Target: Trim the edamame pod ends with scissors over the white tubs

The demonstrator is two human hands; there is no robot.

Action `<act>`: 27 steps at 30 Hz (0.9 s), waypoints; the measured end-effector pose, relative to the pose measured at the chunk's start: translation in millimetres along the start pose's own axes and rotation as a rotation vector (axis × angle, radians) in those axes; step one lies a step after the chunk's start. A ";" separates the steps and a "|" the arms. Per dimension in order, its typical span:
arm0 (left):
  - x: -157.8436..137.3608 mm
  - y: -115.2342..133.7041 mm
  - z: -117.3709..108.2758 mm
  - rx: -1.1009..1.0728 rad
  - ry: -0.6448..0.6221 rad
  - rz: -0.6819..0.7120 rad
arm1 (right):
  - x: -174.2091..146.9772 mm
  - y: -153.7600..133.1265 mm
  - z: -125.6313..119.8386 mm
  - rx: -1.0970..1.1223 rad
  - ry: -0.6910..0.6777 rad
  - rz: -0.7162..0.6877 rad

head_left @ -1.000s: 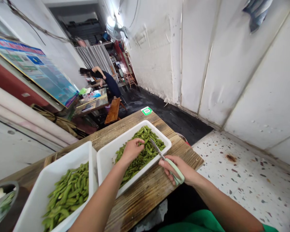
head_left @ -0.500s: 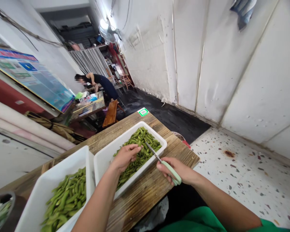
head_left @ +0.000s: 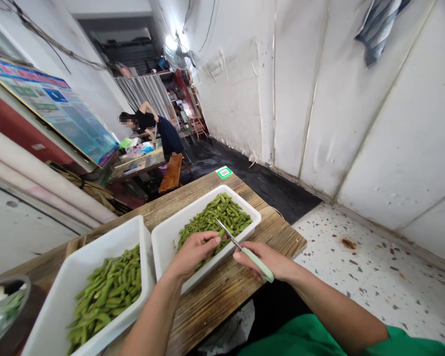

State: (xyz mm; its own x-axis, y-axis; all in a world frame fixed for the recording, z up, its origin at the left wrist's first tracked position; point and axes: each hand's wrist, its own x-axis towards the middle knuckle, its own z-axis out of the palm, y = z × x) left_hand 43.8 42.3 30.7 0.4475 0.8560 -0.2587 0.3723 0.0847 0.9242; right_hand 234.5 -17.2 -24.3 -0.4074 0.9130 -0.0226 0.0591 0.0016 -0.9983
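My right hand is wrapped round the pale green handles of a pair of scissors, whose blades point up and left over a white tub. My left hand is pinched closed above the same tub, on a green soybean pod close to the blades. Many green pods fill that tub beneath both hands. To the left, a second white tub holds another heap of pods. Whether the blades touch the held pod I cannot tell.
Both tubs stand on a wooden table with a green QR code card at its far corner. A dark pot sits at the lower left. Further off, a person bends over another table beside a wooden bench.
My left hand has come down and right, and a pod now shows at its fingertips. The scissors have shifted slightly left towards it. The far person has raised an elbow.
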 end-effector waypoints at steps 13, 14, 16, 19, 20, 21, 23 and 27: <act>14.5 -14.9 -7.3 -0.447 0.188 -0.031 | 7.3 -2.9 2.7 0.149 -0.046 0.107; 14.6 -13.9 -5.9 -0.474 0.210 -0.026 | 6.9 -3.2 2.6 0.140 -0.055 0.101; 14.8 -12.8 -2.8 -0.513 0.242 -0.019 | 6.5 -3.2 2.5 0.131 -0.069 0.086; 16.0 -13.4 2.0 -0.554 0.269 -0.022 | 7.3 -2.1 3.2 0.124 -0.076 0.064; 16.6 -13.9 3.6 -0.568 0.278 -0.023 | 7.8 -1.6 3.8 0.123 -0.067 0.062; 17.0 -14.3 5.1 -0.581 0.288 -0.023 | 8.4 -1.1 4.5 0.127 -0.053 0.063; 17.4 -14.7 8.0 -0.604 0.305 -0.024 | 9.3 -0.6 6.1 0.145 -0.027 0.063; 15.9 -14.4 12.7 -0.628 0.303 -0.017 | 9.4 -0.7 9.6 0.204 0.000 0.070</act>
State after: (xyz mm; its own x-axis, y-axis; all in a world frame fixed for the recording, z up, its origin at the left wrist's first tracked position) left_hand 55.9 48.3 9.7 0.1652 0.9488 -0.2692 -0.2039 0.2999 0.9319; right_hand 221.9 -12.4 -24.3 -0.4091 0.9078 -0.0920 -0.0987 -0.1442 -0.9846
